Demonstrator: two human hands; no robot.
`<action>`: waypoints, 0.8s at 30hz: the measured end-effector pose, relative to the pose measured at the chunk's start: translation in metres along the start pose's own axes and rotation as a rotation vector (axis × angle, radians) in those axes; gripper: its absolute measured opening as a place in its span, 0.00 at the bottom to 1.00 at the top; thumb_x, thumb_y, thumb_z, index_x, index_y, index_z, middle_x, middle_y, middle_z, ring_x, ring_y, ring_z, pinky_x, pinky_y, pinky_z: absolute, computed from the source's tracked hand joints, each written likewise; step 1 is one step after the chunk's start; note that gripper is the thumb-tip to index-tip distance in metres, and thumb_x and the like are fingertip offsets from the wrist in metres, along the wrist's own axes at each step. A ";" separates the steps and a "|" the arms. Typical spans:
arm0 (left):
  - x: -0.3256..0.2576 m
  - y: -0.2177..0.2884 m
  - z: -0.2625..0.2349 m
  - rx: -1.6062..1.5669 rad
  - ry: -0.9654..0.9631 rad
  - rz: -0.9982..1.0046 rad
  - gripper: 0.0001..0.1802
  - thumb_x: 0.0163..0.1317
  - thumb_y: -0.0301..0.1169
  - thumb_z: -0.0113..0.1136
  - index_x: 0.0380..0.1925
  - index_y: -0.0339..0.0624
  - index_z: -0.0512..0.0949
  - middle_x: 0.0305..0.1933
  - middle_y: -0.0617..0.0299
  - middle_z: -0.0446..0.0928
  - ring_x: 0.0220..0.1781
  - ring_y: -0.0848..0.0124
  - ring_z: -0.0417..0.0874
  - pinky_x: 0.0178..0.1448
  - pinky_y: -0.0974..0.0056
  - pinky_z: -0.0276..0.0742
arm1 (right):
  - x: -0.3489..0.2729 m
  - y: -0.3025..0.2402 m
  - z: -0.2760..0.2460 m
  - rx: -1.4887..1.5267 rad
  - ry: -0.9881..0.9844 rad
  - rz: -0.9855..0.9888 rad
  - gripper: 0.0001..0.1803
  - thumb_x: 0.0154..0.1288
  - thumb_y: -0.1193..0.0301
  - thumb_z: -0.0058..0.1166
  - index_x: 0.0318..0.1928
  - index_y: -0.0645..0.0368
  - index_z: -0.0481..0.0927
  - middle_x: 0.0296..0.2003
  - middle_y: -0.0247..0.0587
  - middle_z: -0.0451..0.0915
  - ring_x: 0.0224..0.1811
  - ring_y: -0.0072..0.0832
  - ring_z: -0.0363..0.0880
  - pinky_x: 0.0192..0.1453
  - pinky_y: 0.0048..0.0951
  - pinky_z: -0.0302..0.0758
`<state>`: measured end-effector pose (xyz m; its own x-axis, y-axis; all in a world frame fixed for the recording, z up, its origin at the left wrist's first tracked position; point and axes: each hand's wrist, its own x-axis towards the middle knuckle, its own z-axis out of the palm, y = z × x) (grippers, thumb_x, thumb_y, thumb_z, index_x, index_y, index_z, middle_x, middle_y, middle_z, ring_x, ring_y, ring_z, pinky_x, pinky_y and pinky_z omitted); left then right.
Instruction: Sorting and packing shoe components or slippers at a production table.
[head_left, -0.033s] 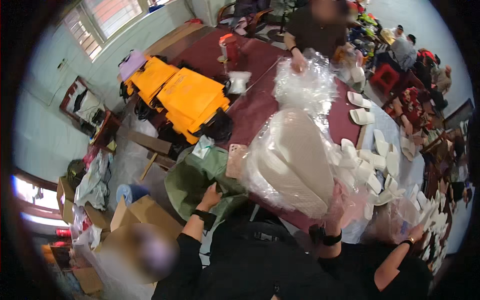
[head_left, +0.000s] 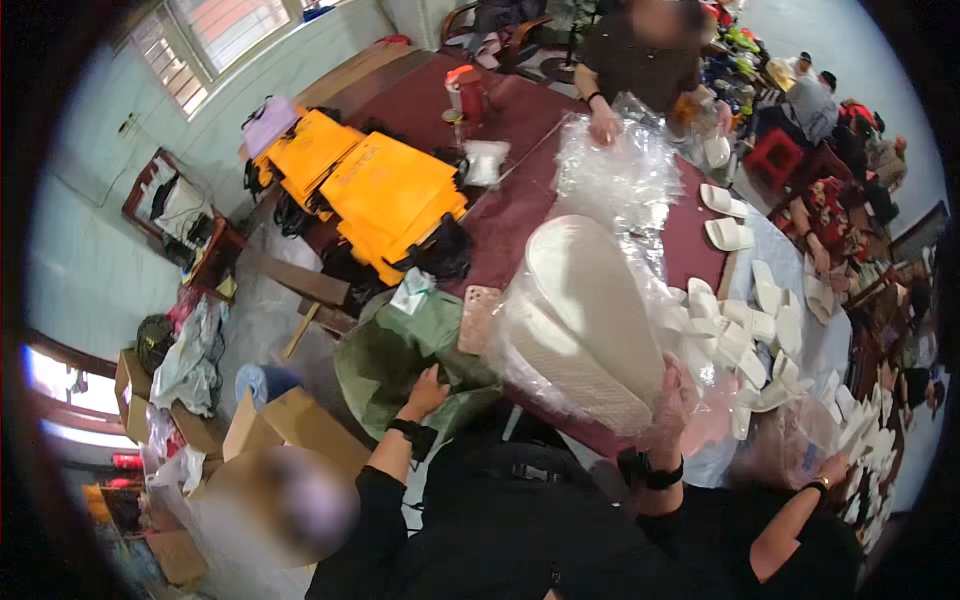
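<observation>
My left hand is closed at the rim of a dark green sack, its fingers curled. A pair of cream slippers in a clear plastic bag looms large in front of me, soles side by side. At their lower right edge is my right hand, seen side-on. Its fingers lie along the bagged slippers, and the thumb is hidden. A pale pink phone lies between sack and slippers. White paper rests on the sack's far rim.
Yellow bags are piled on the dark red table. Across it, a person's hand touches clear plastic bags. Loose white slippers spread to the right. Beside me, a co-worker's hand is at another plastic bag. A cardboard box stands left.
The bagged slippers have tilted and shifted slightly right, with their soles showing more plainly. My right hand's fingers have come into clearer view. My left hand stays at the sack.
</observation>
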<state>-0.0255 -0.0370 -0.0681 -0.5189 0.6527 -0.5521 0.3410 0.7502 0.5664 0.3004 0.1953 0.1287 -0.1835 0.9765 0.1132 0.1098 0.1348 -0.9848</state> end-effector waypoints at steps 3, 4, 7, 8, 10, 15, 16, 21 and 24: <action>-0.005 -0.005 -0.004 0.152 -0.081 0.006 0.41 0.57 0.50 0.50 0.65 0.44 0.47 0.68 0.47 0.47 0.67 0.49 0.51 0.66 0.49 0.52 | -0.013 -0.016 0.039 0.267 -0.288 -0.106 0.14 0.62 0.75 0.48 0.48 0.66 0.74 0.49 0.45 0.73 0.52 0.27 0.70 0.49 0.24 0.71; -0.007 -0.006 -0.006 0.290 -0.113 -0.005 0.44 0.56 0.54 0.50 0.66 0.45 0.46 0.68 0.47 0.47 0.68 0.49 0.50 0.67 0.48 0.49 | -0.017 -0.020 0.056 0.266 -0.289 -0.108 0.14 0.62 0.75 0.48 0.48 0.66 0.74 0.49 0.45 0.73 0.52 0.27 0.70 0.49 0.24 0.71; -0.009 -0.006 -0.010 0.389 -0.277 -0.115 0.48 0.52 0.61 0.48 0.66 0.47 0.45 0.68 0.48 0.49 0.69 0.52 0.49 0.68 0.48 0.45 | -0.030 -0.012 0.106 0.066 -0.596 -0.095 0.19 0.56 0.77 0.49 0.51 0.65 0.73 0.49 0.42 0.74 0.51 0.29 0.71 0.50 0.26 0.71; -0.010 -0.005 -0.011 0.461 -0.399 -0.188 0.48 0.52 0.62 0.47 0.66 0.47 0.46 0.68 0.48 0.49 0.69 0.53 0.49 0.68 0.49 0.47 | -0.038 -0.009 0.126 0.041 -0.615 0.017 0.21 0.53 0.78 0.49 0.50 0.65 0.74 0.47 0.40 0.75 0.49 0.28 0.72 0.52 0.26 0.69; -0.013 -0.071 0.005 0.077 -0.594 -0.049 0.48 0.52 0.63 0.45 0.66 0.48 0.44 0.66 0.52 0.55 0.67 0.55 0.54 0.68 0.54 0.50 | -0.051 -0.039 0.179 0.018 -0.801 -0.161 0.20 0.50 0.79 0.49 0.47 0.62 0.76 0.47 0.39 0.76 0.47 0.24 0.72 0.47 0.26 0.71; -0.010 -0.086 0.014 0.382 -0.616 -0.012 0.46 0.53 0.61 0.46 0.66 0.49 0.47 0.65 0.53 0.57 0.66 0.54 0.57 0.68 0.50 0.45 | -0.069 0.029 0.253 -0.561 -0.980 -0.208 0.15 0.54 0.70 0.47 0.42 0.62 0.76 0.38 0.50 0.79 0.39 0.43 0.76 0.43 0.38 0.72; -0.007 -0.086 0.011 0.462 -0.614 -0.008 0.45 0.53 0.61 0.46 0.65 0.49 0.48 0.65 0.54 0.58 0.66 0.54 0.57 0.68 0.49 0.44 | -0.071 0.043 0.267 -0.525 -0.955 -0.153 0.16 0.56 0.69 0.44 0.45 0.61 0.76 0.39 0.51 0.78 0.41 0.46 0.75 0.44 0.39 0.71; 0.002 -0.103 0.002 0.801 -0.582 -0.015 0.41 0.54 0.58 0.46 0.65 0.50 0.52 0.63 0.55 0.62 0.64 0.54 0.60 0.69 0.45 0.38 | -0.085 0.055 0.296 -0.485 -0.919 -0.108 0.18 0.59 0.68 0.40 0.48 0.60 0.75 0.42 0.51 0.77 0.44 0.48 0.74 0.47 0.42 0.71; 0.014 -0.121 -0.017 0.994 -0.547 -0.008 0.39 0.55 0.56 0.46 0.64 0.51 0.55 0.62 0.56 0.64 0.63 0.53 0.62 0.69 0.42 0.34 | -0.085 0.061 0.296 -0.472 -0.868 -0.030 0.18 0.58 0.69 0.41 0.47 0.59 0.75 0.41 0.51 0.77 0.44 0.48 0.74 0.46 0.43 0.71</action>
<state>-0.0875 -0.1203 -0.1344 -0.1951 0.4234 -0.8847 0.9371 0.3467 -0.0408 0.0337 0.0712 0.0203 -0.8246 0.5349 -0.1842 0.4369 0.3954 -0.8080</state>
